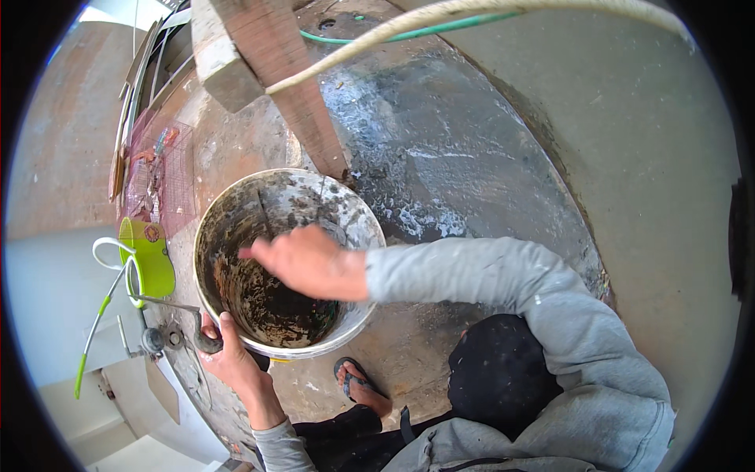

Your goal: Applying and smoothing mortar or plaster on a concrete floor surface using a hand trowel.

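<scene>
A large white bucket [366,206], its inner wall smeared with dark, muddy residue, stands in front of me. My left hand [236,358] is closed around the dark handle of a trowel [189,307] beside the bucket's near left rim. The trowel's bent metal neck and thin blade, seen edge-on, point left, away from the bucket. Over the bucket's mouth reaches my right hand [305,263], smeared by motion. One finger sticks out toward the left inner wall; the others are hidden, and whether they hold anything does not show.
A lime-green pail [154,263] and a pink wire cage [161,169] stand at the left. Beyond the bucket, a wooden plank [287,94] lies by a concrete block [228,75]. A cream hose [409,25] and a green hose [440,27] cross the top. Wet patches mark the concrete floor [487,165].
</scene>
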Action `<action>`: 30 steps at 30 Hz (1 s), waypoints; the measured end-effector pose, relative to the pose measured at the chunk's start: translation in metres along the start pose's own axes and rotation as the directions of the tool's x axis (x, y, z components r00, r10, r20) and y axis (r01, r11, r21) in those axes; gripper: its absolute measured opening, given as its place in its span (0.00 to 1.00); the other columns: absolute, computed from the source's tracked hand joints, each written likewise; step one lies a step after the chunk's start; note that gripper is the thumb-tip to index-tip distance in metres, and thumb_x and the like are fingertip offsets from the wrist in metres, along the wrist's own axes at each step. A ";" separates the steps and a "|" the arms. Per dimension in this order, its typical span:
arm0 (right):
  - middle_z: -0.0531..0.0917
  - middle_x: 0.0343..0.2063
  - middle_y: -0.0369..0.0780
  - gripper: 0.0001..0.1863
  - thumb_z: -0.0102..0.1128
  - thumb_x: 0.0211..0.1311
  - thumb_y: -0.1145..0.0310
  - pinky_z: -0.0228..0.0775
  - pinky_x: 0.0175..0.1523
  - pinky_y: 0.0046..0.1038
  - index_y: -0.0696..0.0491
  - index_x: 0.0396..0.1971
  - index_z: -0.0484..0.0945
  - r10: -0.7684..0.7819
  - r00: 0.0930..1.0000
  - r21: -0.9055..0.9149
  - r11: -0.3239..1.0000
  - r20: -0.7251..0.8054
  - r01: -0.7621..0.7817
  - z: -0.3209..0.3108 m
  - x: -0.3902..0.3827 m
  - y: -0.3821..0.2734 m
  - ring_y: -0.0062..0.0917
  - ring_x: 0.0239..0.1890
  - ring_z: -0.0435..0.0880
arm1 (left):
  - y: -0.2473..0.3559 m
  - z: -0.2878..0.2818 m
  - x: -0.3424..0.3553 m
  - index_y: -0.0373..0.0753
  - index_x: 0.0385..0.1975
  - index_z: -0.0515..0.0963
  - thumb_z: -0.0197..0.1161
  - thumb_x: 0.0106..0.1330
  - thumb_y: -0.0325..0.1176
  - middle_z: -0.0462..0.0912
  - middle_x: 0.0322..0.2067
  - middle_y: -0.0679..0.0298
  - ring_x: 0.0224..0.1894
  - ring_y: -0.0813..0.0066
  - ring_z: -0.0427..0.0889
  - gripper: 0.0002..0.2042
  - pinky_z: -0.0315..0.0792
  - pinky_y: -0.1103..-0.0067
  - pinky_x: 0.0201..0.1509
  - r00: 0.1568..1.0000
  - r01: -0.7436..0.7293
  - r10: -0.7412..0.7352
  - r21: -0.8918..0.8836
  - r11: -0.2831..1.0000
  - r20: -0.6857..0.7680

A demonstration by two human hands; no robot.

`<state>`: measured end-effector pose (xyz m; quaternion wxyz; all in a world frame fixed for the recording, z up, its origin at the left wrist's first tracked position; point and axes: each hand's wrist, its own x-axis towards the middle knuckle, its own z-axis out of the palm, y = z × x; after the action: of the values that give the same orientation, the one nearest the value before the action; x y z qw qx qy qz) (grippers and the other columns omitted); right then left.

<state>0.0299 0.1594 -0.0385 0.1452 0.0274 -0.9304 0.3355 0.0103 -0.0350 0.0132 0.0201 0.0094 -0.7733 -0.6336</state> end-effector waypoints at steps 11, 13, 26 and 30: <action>0.84 0.33 0.40 0.23 0.46 0.48 0.84 0.75 0.39 0.36 0.44 0.41 0.80 0.053 0.911 0.012 0.999 -0.410 -0.053 -0.086 -0.084 0.079 0.35 0.35 0.83 | -0.005 -0.050 0.019 0.37 0.38 0.70 0.62 0.62 0.33 0.74 0.36 0.65 0.39 0.75 0.74 0.10 0.72 0.75 0.43 0.978 0.107 -0.104 0.008 0.994 -0.181; 0.83 0.34 0.42 0.23 0.45 0.49 0.84 0.74 0.40 0.39 0.45 0.41 0.80 0.156 0.950 -0.143 0.969 -0.270 -0.200 -0.101 -0.110 0.150 0.41 0.36 0.82 | -0.013 -0.054 0.023 0.37 0.37 0.70 0.61 0.62 0.35 0.74 0.37 0.65 0.39 0.74 0.75 0.11 0.72 0.74 0.44 0.978 0.123 -0.123 -0.008 0.992 -0.171; 0.82 0.37 0.41 0.17 0.44 0.58 0.72 0.64 0.52 0.40 0.42 0.43 0.80 0.000 0.925 -0.309 0.943 0.379 0.127 0.055 -0.069 0.317 0.36 0.43 0.80 | -0.064 -0.100 0.042 0.35 0.53 0.69 0.60 0.62 0.46 0.77 0.47 0.59 0.46 0.65 0.78 0.25 0.75 0.70 0.49 0.955 0.243 -0.245 -0.033 0.970 -0.166; 0.82 0.39 0.39 0.19 0.44 0.56 0.74 0.64 0.51 0.36 0.44 0.45 0.78 -0.037 0.906 -0.343 0.919 0.422 0.197 0.030 -0.143 0.318 0.34 0.44 0.79 | -0.068 -0.100 0.042 0.35 0.53 0.69 0.59 0.62 0.46 0.76 0.47 0.59 0.47 0.66 0.78 0.24 0.74 0.70 0.49 0.942 0.284 -0.288 -0.051 0.958 -0.173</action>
<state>0.1121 0.3800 -0.2976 -0.0289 0.1251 -0.9835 0.1275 -0.0279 -0.1482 -0.0332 -0.0026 0.1780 -0.7507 -0.6362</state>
